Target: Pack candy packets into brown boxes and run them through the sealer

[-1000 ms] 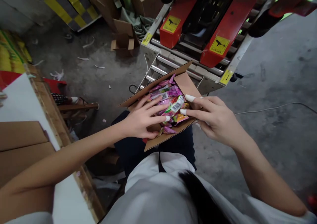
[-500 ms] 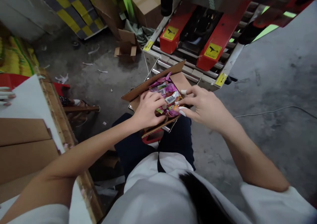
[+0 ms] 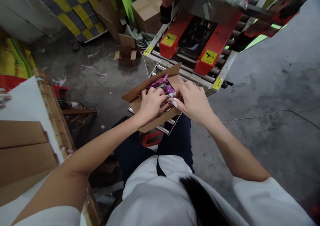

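Note:
An open cardboard box sits on the short roller section in front of my legs. Inside it lie several shiny purple packets, some showing silver. My left hand reaches in from the left, its bent fingers gripping among the packets. From the right, my right hand bends its fingers down into the box beside the right flap, with the thumb toward the left hand. Both sets of fingertips meet packets near the middle, and the hands partly hide what they grip.
Beyond the box stands a red box-sealing machine with rollers and yellow danger labels. To my left is a white-topped table with cardboard on it; another person's gloved hand shows there. Cartons stand behind. A cable crosses the floor.
My right hand has moved left and down into the box, its spread fingers drawing in on the packets. My left hand's fingers have shifted deeper among them. The view has moved slightly.

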{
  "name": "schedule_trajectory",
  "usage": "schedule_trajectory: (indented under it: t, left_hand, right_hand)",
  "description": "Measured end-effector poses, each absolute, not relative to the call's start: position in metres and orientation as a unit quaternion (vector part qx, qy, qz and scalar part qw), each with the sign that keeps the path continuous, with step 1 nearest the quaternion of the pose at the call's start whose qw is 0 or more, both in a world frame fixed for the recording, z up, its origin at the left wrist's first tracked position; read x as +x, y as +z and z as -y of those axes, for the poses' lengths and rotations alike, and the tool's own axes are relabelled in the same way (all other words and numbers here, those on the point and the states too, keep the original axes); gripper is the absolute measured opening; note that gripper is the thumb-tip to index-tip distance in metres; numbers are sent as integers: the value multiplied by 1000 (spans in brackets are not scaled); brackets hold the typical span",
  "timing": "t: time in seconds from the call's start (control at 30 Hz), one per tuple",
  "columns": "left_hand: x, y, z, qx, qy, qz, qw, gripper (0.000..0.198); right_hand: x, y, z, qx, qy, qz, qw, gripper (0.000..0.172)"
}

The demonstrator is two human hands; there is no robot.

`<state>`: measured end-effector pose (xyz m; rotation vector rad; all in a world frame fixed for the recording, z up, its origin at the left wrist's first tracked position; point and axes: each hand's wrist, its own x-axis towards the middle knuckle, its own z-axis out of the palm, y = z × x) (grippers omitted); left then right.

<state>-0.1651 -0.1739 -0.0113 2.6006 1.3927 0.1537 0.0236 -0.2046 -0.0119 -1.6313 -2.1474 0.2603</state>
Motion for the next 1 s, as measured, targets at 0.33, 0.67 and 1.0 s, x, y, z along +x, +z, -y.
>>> schedule_trajectory:
  t: [0.33,0.67,1.0]
  left_hand:
    - [-197,10,127,891,-20,-338,303,43]
    - [-183,-20,167,919,20,-386,77,33]
    - [-203,21,184,895,166,-414,21,14]
  right_hand:
    - [-20,-24,164,-668,107,709,200,34]
    - [-31,-33,167,-692,75,701,153,36]
    - [-28,-32,160,-685,50,712,148,40]
